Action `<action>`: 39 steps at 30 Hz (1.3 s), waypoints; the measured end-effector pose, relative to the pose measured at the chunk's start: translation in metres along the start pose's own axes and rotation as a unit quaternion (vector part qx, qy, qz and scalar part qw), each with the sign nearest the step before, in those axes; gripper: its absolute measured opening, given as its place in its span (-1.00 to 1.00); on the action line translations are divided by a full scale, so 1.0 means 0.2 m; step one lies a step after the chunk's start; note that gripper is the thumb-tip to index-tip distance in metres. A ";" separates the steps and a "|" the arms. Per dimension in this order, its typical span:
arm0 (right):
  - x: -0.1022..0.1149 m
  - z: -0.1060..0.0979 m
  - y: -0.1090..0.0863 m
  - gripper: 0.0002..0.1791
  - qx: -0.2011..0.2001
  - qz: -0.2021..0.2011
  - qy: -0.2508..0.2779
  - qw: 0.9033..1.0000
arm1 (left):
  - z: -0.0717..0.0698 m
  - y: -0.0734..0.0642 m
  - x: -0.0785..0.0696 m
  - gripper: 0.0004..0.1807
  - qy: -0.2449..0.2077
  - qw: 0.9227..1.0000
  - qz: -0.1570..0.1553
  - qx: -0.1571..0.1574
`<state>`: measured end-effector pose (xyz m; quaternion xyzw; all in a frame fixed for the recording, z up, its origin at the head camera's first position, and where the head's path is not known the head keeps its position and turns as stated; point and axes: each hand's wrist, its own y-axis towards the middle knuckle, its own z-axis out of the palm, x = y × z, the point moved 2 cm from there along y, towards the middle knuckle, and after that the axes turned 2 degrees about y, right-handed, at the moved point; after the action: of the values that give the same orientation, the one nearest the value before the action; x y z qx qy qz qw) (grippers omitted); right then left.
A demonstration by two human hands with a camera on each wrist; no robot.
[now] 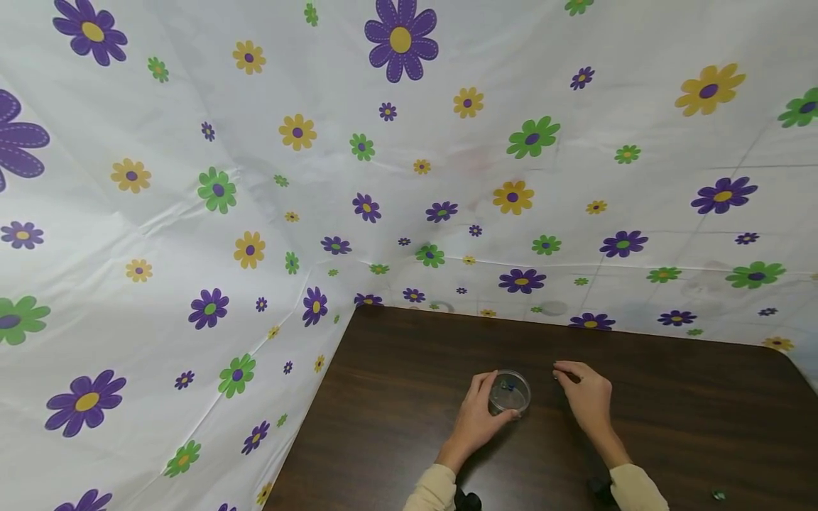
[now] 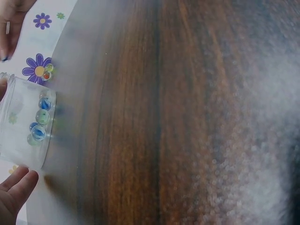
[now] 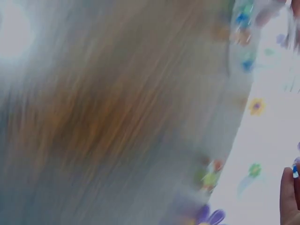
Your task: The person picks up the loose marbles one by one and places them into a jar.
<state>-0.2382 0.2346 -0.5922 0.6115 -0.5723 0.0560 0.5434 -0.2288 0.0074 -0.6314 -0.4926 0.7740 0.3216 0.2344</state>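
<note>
Clear jar (image 2: 22,110), marbles (image 2: 42,116) inside, left hand (image 1: 477,419) gripping it, right hand (image 1: 589,399) pinching marble (image 3: 295,171)

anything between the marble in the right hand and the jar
Nothing visible: in the head view only bare tabletop shows between the right hand, pinching the blue marble, and the clear jar. The left hand grips the jar from the other side.

A dark wood-grained table (image 1: 396,397) bears a clear jar (image 1: 511,404) and (apart from it) loose marbles (image 2: 47,75).
</note>
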 end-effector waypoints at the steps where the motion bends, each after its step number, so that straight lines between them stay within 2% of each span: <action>1: 0.02 0.01 -0.01 -0.81 -0.002 -0.006 0.013 1.000 | 0.00 0.00 0.00 -0.13 0.000 1.000 0.000 0.000; 8: 0.16 0.12 -0.08 -0.78 0.010 -0.025 0.058 0.998 | 0.00 0.01 0.00 -0.14 0.000 1.000 0.003 -0.002; 13: 0.18 0.19 -0.12 -0.79 0.033 -0.016 0.054 0.998 | 0.00 0.01 0.00 -0.15 0.002 1.000 0.012 -0.009; 18: 0.18 0.22 -0.14 -0.78 0.042 -0.024 0.054 0.997 | 0.00 0.01 0.00 -0.15 0.001 1.000 0.016 -0.013; 25: 0.18 0.22 -0.14 -0.78 0.039 -0.030 0.059 0.997 | 0.00 0.01 0.00 -0.14 0.001 1.000 0.015 -0.013; 39: 0.16 0.16 -0.11 -0.79 0.035 -0.027 0.029 0.999 | 0.00 0.01 0.00 -0.14 0.001 1.000 0.007 -0.009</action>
<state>-0.2284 0.1851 -0.5966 0.6434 -0.5371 0.0787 0.5397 -0.2309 0.0082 -0.6302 -0.4899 0.7745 0.3295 0.2270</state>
